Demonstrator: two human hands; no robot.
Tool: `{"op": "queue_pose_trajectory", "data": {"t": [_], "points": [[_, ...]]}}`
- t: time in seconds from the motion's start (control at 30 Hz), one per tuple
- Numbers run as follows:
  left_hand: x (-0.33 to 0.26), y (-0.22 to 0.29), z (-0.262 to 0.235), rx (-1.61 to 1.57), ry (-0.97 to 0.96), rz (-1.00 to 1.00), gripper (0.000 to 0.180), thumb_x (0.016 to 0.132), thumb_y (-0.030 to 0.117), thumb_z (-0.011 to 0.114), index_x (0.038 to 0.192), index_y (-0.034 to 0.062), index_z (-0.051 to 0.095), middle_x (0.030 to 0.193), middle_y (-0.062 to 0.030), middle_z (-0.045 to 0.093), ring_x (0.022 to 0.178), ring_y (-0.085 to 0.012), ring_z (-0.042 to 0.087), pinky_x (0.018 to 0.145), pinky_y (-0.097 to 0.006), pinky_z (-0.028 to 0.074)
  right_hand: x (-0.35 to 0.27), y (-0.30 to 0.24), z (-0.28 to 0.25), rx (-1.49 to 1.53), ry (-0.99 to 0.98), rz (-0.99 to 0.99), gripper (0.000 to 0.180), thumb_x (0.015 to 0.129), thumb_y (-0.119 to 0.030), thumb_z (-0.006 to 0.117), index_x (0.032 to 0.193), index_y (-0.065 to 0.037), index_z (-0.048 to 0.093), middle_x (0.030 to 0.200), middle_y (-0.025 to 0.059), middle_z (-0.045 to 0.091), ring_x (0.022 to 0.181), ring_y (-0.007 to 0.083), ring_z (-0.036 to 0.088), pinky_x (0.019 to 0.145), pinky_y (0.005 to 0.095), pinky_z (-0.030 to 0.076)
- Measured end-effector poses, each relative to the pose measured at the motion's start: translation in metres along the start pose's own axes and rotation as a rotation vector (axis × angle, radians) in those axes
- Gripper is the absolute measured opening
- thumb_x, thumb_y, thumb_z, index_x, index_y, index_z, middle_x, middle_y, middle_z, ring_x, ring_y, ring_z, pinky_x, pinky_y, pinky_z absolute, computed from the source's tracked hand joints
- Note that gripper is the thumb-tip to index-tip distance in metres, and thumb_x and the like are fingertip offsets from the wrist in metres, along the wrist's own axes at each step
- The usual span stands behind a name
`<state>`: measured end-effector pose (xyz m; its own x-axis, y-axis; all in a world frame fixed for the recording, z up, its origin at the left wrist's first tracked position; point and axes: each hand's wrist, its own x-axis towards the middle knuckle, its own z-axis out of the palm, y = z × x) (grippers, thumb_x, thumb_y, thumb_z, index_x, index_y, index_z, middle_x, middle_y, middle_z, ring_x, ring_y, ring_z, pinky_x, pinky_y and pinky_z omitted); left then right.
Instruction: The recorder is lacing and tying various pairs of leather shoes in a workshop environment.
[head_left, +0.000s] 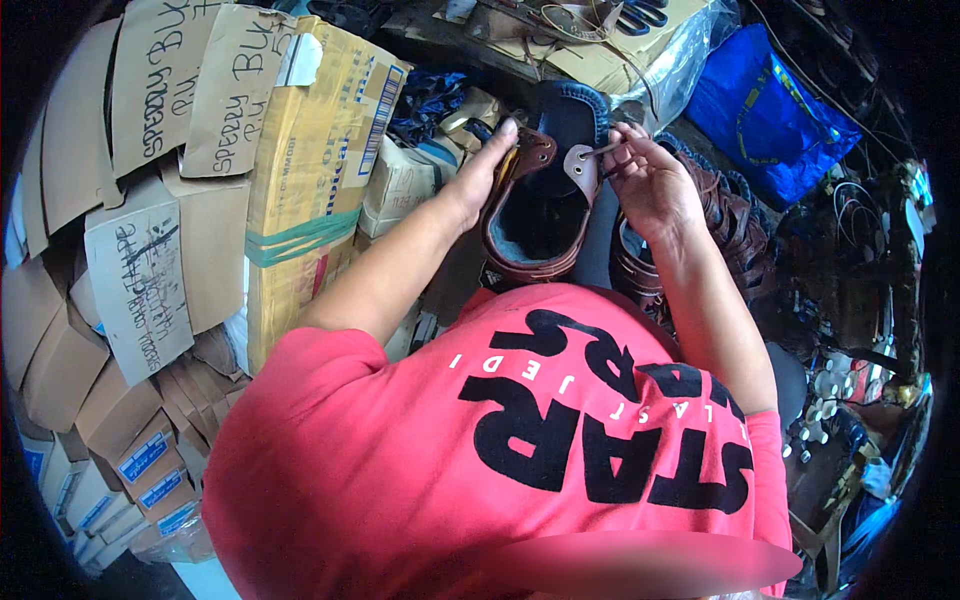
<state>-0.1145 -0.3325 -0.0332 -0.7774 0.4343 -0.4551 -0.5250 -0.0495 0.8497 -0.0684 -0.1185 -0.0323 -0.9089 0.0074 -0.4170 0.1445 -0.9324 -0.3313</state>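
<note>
Brown leather sandal (540, 200), dark sole, riveted straps, held in both hands

you're wearing a coral-red t-shirt (400, 470) with short sleeves that end above the elbows, leaving both forearms bare. large black block lettering and a row of small white letters run across its front. your left hand (478, 180) and right hand (650, 180) carry no gloves, rings or watch.
</note>
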Motion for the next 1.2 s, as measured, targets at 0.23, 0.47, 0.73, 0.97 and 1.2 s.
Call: {"op": "queue_pose_trajectory", "data": {"t": [0.23,0.47,0.73,0.97,1.2], "points": [[0.025,0.024,0.006,-0.208,0.027,-0.14,0.024,0.08,0.029,0.063,0.087,0.0062,0.06,0.085,-0.0083,0.064,0.079,-0.02,0.063,0.068,-0.036,0.053,-0.006,-0.005,0.006,-0.133,-0.138,-0.021,0.017,0.087,-0.015,0.053,0.097,-0.002,0.055,0.075,0.0021,0.053,0.069,0.0146,0.052,0.071,0.0301,0.043],[0.005,0.072,0.031,-0.3,-0.039,0.503,0.015,0.086,0.017,0.051,0.094,0.005,0.056,0.087,-0.0094,0.064,0.083,-0.0208,0.06,0.073,-0.034,0.047,-0.015,-0.019,0.029,-0.556,-0.176,-0.435,0.026,0.088,-0.016,0.05,0.11,-0.002,0.05,0.073,0.001,0.048,0.066,0.0115,0.048,0.066,0.0261,0.042],[-0.031,0.11,0.097,1.248,-0.6,0.948,0.018,0.079,0.012,0.061,0.093,-0.0004,0.062,0.101,-0.0129,0.061,0.098,-0.0245,0.056,0.086,-0.034,0.043,-0.023,0.013,0.055,-1.508,-0.669,-0.805,0.025,0.076,-0.004,0.054,0.101,-0.001,0.056,0.104,0.0151,0.056,0.1,0.0238,0.053,0.086,0.0336,0.043],[-0.051,0.117,0.06,1.983,-0.188,0.599,0.053,0.055,0.034,0.077,0.101,0.0114,0.063,0.094,-0.0063,0.061,0.09,-0.0261,0.054,0.08,-0.037,0.037,-0.039,-0.004,0.055,-1.381,-0.582,-0.4,0.043,0.093,-0.038,0.04,0.096,-0.001,0.061,0.083,0.0178,0.062,0.075,0.0257,0.057,0.071,0.035,0.044],[-0.105,0.132,0.049,1.462,-0.754,0.339,0.033,0.075,0.032,0.067,0.085,0.0012,0.064,0.09,-0.0101,0.062,0.089,-0.0236,0.058,0.079,-0.036,0.044,-0.029,-0.017,0.053,-1.327,-0.491,-0.318,0.023,0.085,-0.024,0.056,0.085,-0.003,0.063,0.064,0.0038,0.055,0.062,0.0125,0.05,0.061,0.0302,0.044]]}}
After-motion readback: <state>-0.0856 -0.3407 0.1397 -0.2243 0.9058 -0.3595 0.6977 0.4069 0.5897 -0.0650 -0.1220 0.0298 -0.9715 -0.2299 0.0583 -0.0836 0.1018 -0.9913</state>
